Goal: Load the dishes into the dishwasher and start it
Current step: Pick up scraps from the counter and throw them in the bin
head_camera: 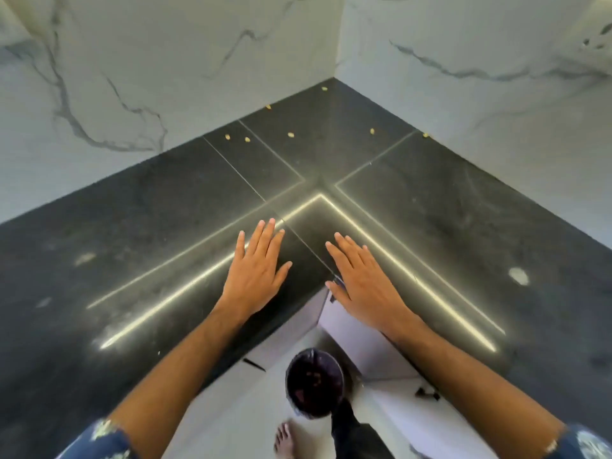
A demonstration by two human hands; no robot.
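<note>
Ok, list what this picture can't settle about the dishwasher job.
Head view only:
- Dishwasher and dishes: none in frame; whether they lie beyond the edges cannot be told.
- Bin contents: dark and blurred, unreadable.
- Yellow bits on the counter: too small to identify.
- Cabinets under the counter: mostly hidden by the counter and arms.
- Left hand and right hand: flat, open, palms hidden against the counter.

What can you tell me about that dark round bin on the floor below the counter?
The dark round bin stands upright on the pale floor, in the inner corner of the black stone countertop, below its edge. Seen from above, its open mouth shows a dark, shiny liner and a few reddish scraps inside. A bare foot stands just before it. Neither hand touches it.
</note>
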